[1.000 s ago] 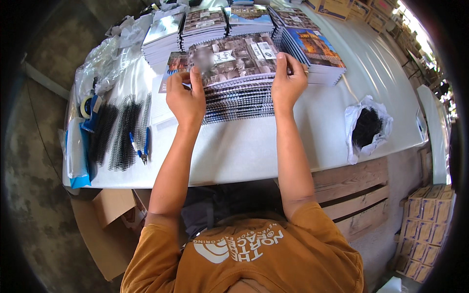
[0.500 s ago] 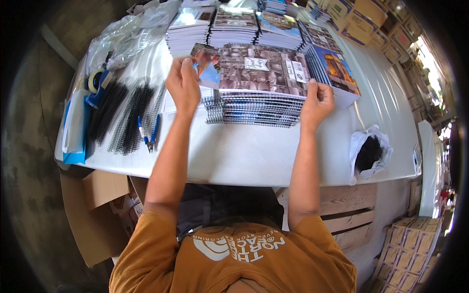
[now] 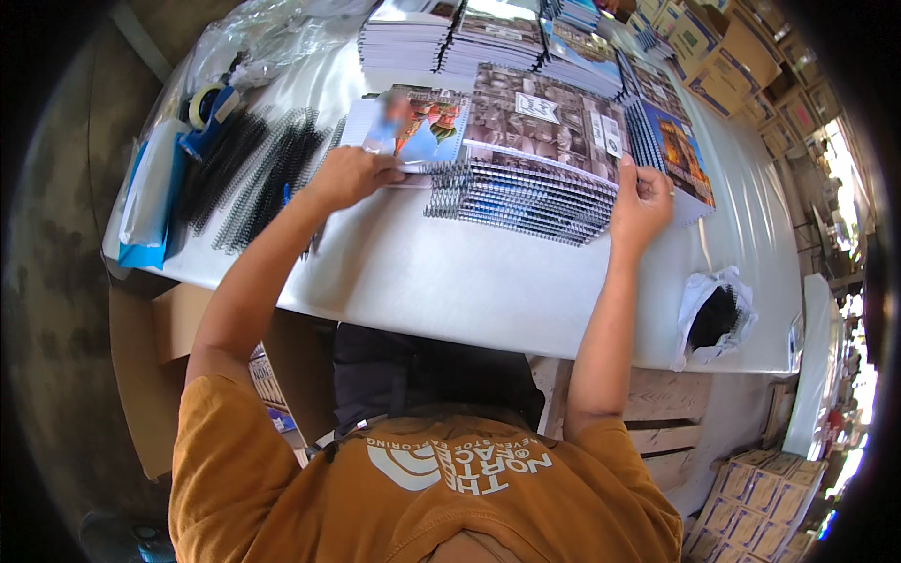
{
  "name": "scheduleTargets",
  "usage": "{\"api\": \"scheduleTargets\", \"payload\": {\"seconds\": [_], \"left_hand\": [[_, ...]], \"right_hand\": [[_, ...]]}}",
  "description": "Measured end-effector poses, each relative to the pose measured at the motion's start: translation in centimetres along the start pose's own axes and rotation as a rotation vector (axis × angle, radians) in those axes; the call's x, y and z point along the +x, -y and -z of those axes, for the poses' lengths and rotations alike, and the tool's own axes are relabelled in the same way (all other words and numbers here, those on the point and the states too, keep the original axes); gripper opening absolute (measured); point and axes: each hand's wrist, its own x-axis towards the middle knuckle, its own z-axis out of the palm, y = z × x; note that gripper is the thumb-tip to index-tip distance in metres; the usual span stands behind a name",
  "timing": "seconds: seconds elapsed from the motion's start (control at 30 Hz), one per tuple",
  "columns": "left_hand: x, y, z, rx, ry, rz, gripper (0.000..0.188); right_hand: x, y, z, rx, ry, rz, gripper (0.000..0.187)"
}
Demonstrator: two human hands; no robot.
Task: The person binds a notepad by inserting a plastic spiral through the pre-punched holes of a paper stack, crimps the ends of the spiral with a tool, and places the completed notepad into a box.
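My left hand (image 3: 355,176) is closed at the near edge of a picture cover (image 3: 434,129) showing colourful domes against blue sky. The cover lies over white ruled sheets (image 3: 361,120), and its left part is blurred. To its right is a stack of spiral-bound notebooks (image 3: 535,202), topped by a notebook with a brown-grey photo cover (image 3: 544,113). Thumb and fingers of my right hand (image 3: 644,199) are pinched at the right edge of that top notebook. Black wire spirals show along the stack's near side.
Black binding spirals (image 3: 267,178), a tape dispenser (image 3: 208,117) and a plastic-wrapped blue packet (image 3: 150,202) lie at left. More notebook stacks (image 3: 404,47) stand behind; another (image 3: 671,155) is at right. A white bag with black contents (image 3: 715,314) sits near the right edge. Cardboard boxes (image 3: 737,70) are beyond.
My left hand has come down and left, and the domed picture cover it held raised now lies lower over the white sheets. My right hand stays at the top notebook's edge; the view has shifted.
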Motion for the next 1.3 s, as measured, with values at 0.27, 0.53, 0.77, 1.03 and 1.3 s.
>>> {"api": "scheduleTargets", "payload": {"seconds": [0.27, 0.53, 0.77, 1.03, 1.3], "left_hand": [[0.5, 1.3, -1.6, 0.052, -0.165, -0.002, 0.021], [-6.4, -7.9, 5.6, -0.011, -1.340, 0.068, 0.038], [-12.4, -12.9, 2.1, -0.475, -0.730, -0.181, 0.049], [-10.2, -7.0, -3.5, -1.543, -0.500, 0.296, 0.054], [-11.1, -5.8, -8.0, -1.001, -0.348, 0.132, 0.039]], "right_hand": [[-0.2, 2.4, 1.1, -0.064, -0.087, 0.165, 0.013], [-9.5, 16.5, -0.1, 0.991, 0.582, -0.348, 0.055], [-12.2, 16.1, 0.1, 0.867, 0.479, -0.433, 0.019], [-9.6, 7.0, 1.9, 0.682, 0.973, -0.441, 0.020], [-10.7, 7.9, 3.6, 0.664, 0.956, -0.402, 0.031]]}}
